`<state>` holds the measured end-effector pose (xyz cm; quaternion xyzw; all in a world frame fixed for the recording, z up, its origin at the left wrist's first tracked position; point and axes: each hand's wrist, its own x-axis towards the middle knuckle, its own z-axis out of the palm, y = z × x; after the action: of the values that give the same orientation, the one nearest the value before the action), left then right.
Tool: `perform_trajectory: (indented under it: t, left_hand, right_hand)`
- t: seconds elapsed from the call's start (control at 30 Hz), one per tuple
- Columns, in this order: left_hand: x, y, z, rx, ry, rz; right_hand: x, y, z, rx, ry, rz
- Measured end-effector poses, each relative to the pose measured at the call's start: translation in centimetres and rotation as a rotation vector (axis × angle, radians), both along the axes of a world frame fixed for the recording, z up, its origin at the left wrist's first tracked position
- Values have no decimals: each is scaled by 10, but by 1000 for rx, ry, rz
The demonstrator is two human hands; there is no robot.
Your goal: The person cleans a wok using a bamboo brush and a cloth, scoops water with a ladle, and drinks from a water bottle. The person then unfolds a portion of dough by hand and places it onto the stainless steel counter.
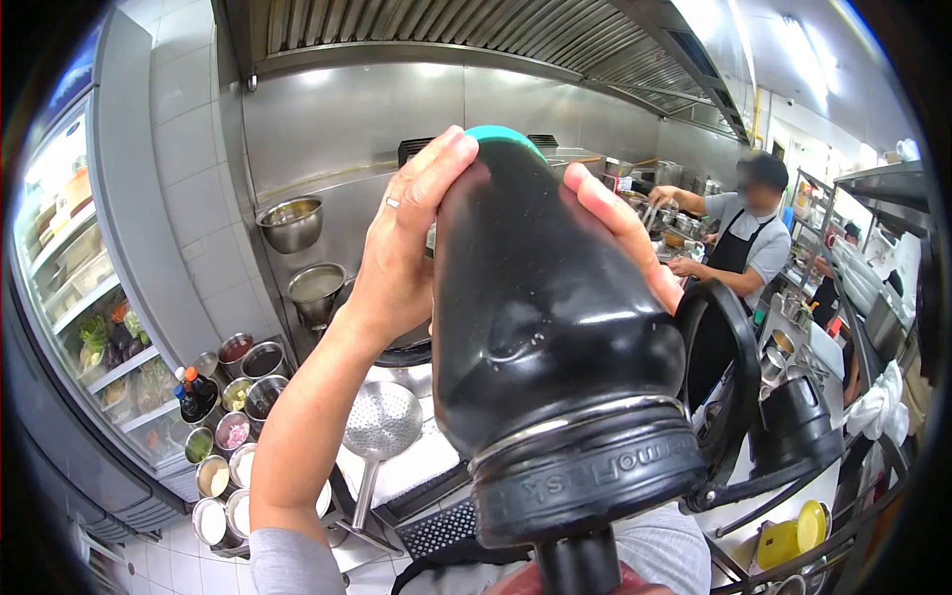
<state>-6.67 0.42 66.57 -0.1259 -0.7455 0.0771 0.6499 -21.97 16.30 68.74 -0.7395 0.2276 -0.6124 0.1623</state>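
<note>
A big black flask [555,288] fills the middle of the head view, tilted with its lid end and spout toward the camera. Its turquoise base [506,136] shows at the far end. My left hand [407,233] wraps round the flask's left side, a ring on one finger. On the right side my right hand [625,233] grips the flask, its palm partly hidden behind it. The open black cap [793,426] hangs beside the neck by its loop. Below, the spout reaches the lower edge of the view, close to the wearer's mouth.
Metal pots of ingredients [233,431] stand at the lower left beside a glass-front fridge [94,288]. A perforated skimmer [382,421] lies on a white cloth. Metal bowls [291,224] hang at the back wall. A co-worker [759,238] in a black apron stands at the right.
</note>
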Motion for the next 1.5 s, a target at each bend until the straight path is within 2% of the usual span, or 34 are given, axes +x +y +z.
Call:
perform_trajectory:
  t: [0.17,0.33,0.4,0.5,0.57,0.63,0.7,0.73,0.77,0.87,0.9,0.97,1.03,1.1,1.17,1.27,1.33,1.4,1.43,1.5]
  left_hand:
    - [4,-3,-33,115,-37,4]
    - [16,4,-88,214,-119,85]
    - [17,7,-124,319,-136,98]
    - [13,1,-203,453,-111,122]
    - [29,36,-227,655,-233,119]
    - [47,62,-254,892,-490,125]
    - [57,83,-304,1294,-558,18]
    - [64,90,-318,1300,-588,32]
    - [72,95,-345,1422,-654,4]
    - [104,108,-436,1846,-818,-174]
    - [120,108,-474,1971,-902,-201]
    - [150,106,-522,1992,-1251,42]
    - [197,125,-612,1897,-1394,150]
    - [234,150,-663,1903,-1653,341]
    - [259,168,-650,1858,-1561,126]
    - [278,180,-675,1975,-1762,209]
    - [258,167,-635,1996,-1629,141]
    - [255,154,-667,2005,-1365,84]
    - [224,147,-606,2055,-1306,285]
    - [183,121,-550,1835,-1253,186]
  right_hand:
    - [5,2,-22,23,-17,-13]
    - [12,6,-78,108,-65,-71]
    - [13,4,-104,232,-130,-93]
    - [8,-6,-117,703,-334,-140]
    - [17,-1,-152,589,-293,-106]
    - [26,-1,-192,509,-251,-100]
    - [26,-1,-262,538,-151,-198]
    - [25,1,-299,581,-119,-250]
    - [25,5,-331,650,-111,-298]
    - [29,7,-388,803,-306,-322]
    - [34,6,-393,679,-330,-362]
    - [30,16,-414,766,-250,-441]
    - [30,17,-421,797,-243,-453]
    - [28,19,-427,801,-226,-456]
    - [28,18,-423,808,-224,-454]
    - [32,13,-410,815,-309,-413]
    - [32,9,-404,758,-267,-413]
    - [32,-1,-393,653,-213,-421]
    - [31,-6,-383,584,-178,-433]
    - [28,-17,-352,459,-28,-428]
